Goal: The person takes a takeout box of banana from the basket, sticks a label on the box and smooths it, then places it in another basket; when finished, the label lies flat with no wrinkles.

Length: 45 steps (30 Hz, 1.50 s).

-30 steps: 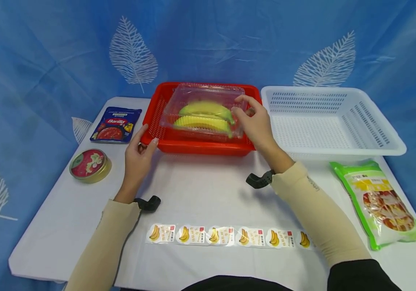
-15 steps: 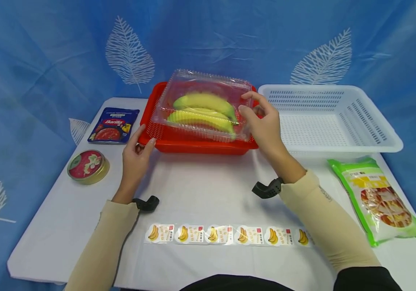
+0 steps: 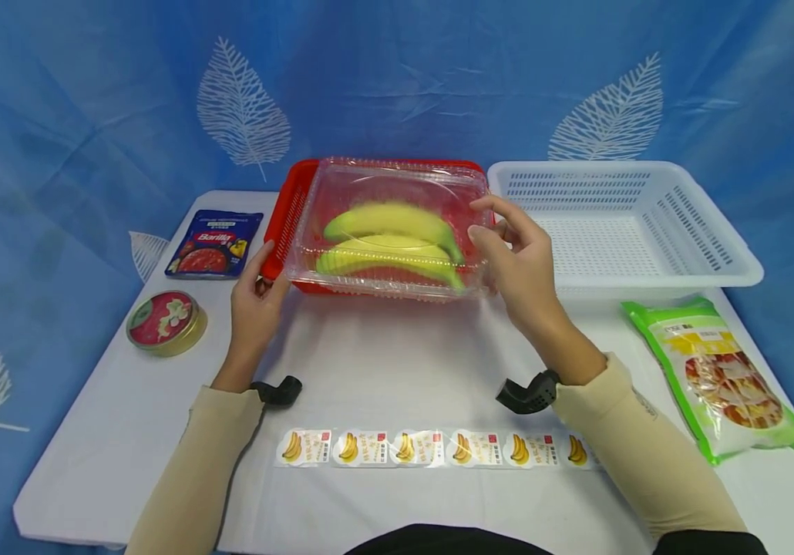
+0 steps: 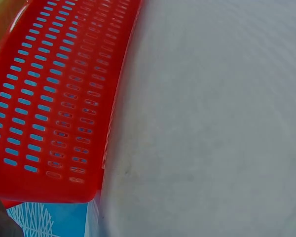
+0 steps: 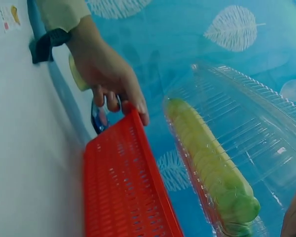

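Left hand (image 3: 253, 310) pinches the basket (image 3: 290, 216), right hand (image 3: 527, 270) the box (image 3: 428, 193); right wrist view alone shows them apart.

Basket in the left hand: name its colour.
The basket is red, clearest in the left wrist view.

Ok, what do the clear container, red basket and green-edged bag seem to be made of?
Clear container: thin, glossy plastic, most likely; the bananas show through its ribbed surface.
Red basket: probably moulded plastic with a slight sheen, its walls evenly coloured and regularly slotted.
Green-edged bag: apparently glossy plastic film, given its creases and bright reflections.
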{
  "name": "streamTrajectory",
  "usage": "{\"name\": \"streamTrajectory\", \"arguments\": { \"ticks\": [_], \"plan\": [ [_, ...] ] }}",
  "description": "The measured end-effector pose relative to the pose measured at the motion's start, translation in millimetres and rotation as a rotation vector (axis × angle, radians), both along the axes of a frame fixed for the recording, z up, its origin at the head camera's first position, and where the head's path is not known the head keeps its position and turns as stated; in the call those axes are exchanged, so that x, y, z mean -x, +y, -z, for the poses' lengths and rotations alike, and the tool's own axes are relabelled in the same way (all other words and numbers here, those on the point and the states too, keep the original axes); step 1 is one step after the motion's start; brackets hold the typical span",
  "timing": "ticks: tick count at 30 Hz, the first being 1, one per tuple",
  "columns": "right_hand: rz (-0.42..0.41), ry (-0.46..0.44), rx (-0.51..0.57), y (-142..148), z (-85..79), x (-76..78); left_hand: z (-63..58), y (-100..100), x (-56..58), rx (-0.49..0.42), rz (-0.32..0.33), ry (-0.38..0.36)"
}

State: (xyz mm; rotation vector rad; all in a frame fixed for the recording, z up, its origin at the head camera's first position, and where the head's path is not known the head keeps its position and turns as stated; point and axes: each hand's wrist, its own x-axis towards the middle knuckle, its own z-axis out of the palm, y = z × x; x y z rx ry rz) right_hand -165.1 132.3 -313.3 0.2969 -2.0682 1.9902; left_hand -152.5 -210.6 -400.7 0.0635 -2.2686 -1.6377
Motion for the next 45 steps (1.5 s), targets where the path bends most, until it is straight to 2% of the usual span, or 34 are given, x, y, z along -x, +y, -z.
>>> {"name": "streamTrajectory", "arguments": {
  "ticks": [9, 17, 25, 33, 39, 45],
  "plan": [
    [-0.002, -0.028, -0.065, 10.6, 3.5, -24.6, 0.7, -1.3, 0.8, 0.016, 0.001, 0.026],
    [-0.078, 0.011, -0.105, 18.8, 9.0, -42.7, 3.1, -1.4, 1.5, -0.001, 0.003, 0.026],
    [-0.112, -0.005, -0.130, 31.9, 27.3, -70.3, 2.2, -0.2, 2.0, -0.019, 0.007, 0.036],
    [-0.121, 0.035, -0.045, 43.6, 48.4, -91.3, 2.4, 0.0, 1.7, -0.007, 0.005, 0.039],
    [-0.133, 0.024, 0.007, 50.3, 65.8, -96.0, 4.3, -0.5, 2.8, -0.012, 0.007, 0.059],
    [-0.132, -0.008, -0.010, 57.3, 77.8, -95.4, 4.9, 0.0, 1.9, -0.013, 0.002, 0.058]
  ]
}}
